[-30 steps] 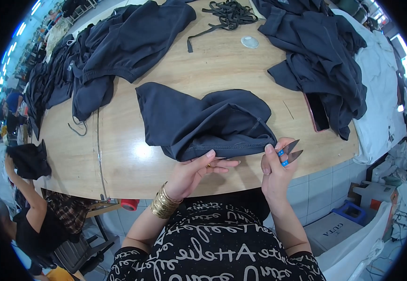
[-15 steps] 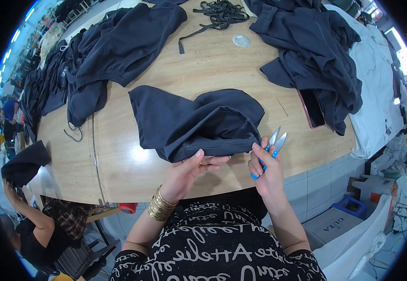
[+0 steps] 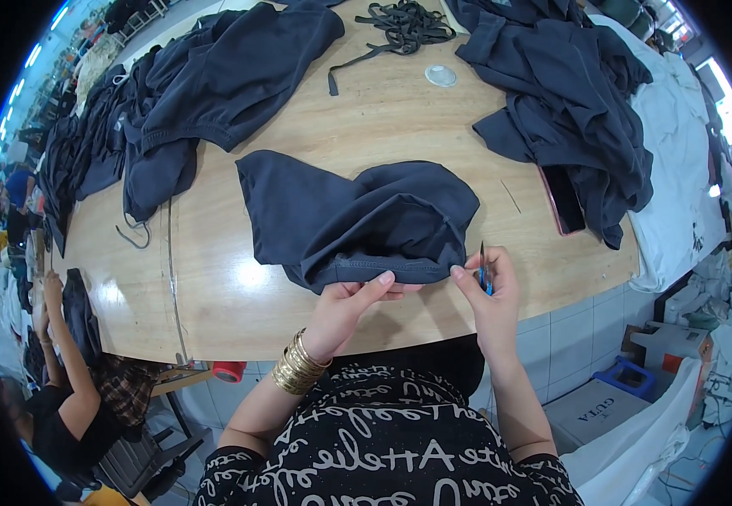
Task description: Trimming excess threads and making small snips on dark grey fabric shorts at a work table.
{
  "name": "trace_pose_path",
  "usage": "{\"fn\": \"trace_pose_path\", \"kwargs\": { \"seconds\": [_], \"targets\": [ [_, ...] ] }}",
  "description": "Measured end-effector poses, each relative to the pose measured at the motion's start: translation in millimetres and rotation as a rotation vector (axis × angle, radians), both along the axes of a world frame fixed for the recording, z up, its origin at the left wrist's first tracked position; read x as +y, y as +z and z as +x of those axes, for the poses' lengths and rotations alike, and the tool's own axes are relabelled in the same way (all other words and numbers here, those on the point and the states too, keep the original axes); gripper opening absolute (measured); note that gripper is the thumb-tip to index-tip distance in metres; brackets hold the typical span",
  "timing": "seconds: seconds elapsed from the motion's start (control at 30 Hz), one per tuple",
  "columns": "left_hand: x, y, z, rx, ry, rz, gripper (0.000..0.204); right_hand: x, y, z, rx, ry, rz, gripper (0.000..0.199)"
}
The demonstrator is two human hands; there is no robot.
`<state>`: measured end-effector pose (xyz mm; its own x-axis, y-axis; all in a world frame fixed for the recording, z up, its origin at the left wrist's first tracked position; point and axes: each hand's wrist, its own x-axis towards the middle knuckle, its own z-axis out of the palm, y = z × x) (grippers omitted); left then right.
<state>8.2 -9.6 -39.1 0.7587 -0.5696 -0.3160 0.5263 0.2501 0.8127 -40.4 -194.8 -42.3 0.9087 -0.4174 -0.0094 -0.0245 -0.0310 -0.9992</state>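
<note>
A dark navy garment [image 3: 357, 202] lies bunched on the table in front of me, its stitched band turned toward my body. My left hand [image 3: 351, 308] grips that band near its middle, thumb on top and fingers underneath. At the band's right end, the thumb of my right hand [image 3: 494, 295] presses on the cloth. The same right hand holds blue-handled thread snips [image 3: 485, 274], seen nearly edge-on with the blades pointing away from me. Part of the handles is hidden by my fingers.
Dark garments are heaped at the left [image 3: 214, 84] and right [image 3: 564, 101] of the wooden table [image 3: 400, 110]. A phone [image 3: 562, 198] lies partly under the right heap. Farther off are tangled dark cords [image 3: 404, 29] and a round clear disc [image 3: 440, 76]. A co-worker [image 3: 67, 405] sits at left.
The snips have turned in my right hand, from spread blades to a narrow edge-on view. My left hand has slid slightly right along the band. The co-worker's arms have moved.
</note>
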Motion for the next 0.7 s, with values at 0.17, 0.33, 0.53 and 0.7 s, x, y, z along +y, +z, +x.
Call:
{"fn": "trace_pose_path", "kwargs": {
  "seconds": [0.17, 0.33, 0.53, 0.7],
  "targets": [
    [4, -4, -4, -0.051, -0.063, 0.126, 0.032, 4, 22, 1, -0.074, 0.054, -0.350, 0.020],
    [4, -9, -8, -0.060, -0.059, 0.186, 0.029, 14, 19, 10, -0.173, 0.215, -0.476, 0.017],
    [7, -9, -9, -0.075, -0.084, 0.269, 0.029, 12, 25, 12, -0.135, 0.292, -0.539, 0.021],
    [5, -8, -9, -0.093, -0.065, 0.242, 0.027, 12, 25, 12, -0.145, 0.300, -0.496, 0.026]
  ]
}}
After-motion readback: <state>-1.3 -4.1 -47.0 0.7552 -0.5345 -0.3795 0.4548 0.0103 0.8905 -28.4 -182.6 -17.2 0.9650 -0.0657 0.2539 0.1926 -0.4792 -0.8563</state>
